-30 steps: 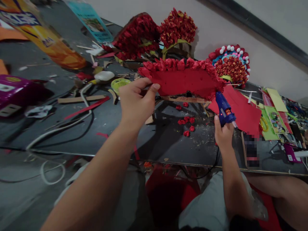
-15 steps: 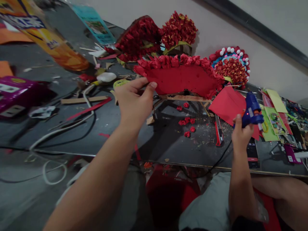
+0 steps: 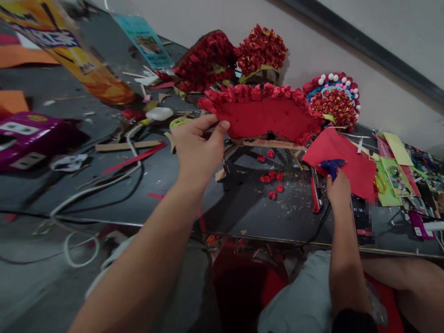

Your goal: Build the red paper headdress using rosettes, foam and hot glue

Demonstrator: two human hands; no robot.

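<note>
My left hand (image 3: 203, 143) pinches the left edge of a red panel (image 3: 267, 120) trimmed along its top and right side with crumpled red paper rosettes. Wooden strips show beneath the panel. On the right, my right hand (image 3: 339, 187) grips a blue glue gun (image 3: 332, 166) low over a sheet of red paper (image 3: 354, 159); whether the gun touches the paper I cannot tell. Several loose red rosettes (image 3: 272, 175) lie on the table below the panel. A red box cutter (image 3: 315, 192) rests left of my right hand, and a phone (image 3: 362, 219) partly shows beside my wrist.
Red flower-covered pieces (image 3: 262, 51) stand at the back by the wall. To the left are an orange drink bottle (image 3: 100, 78), a purple power strip (image 3: 34, 138) and a white cable (image 3: 104, 185). Coloured card (image 3: 395, 178) and scraps crowd the right.
My right hand has moved left and lowered the glue gun, which has turned so its nozzle points left. My left hand keeps its hold on the panel. The view has shifted slightly.
</note>
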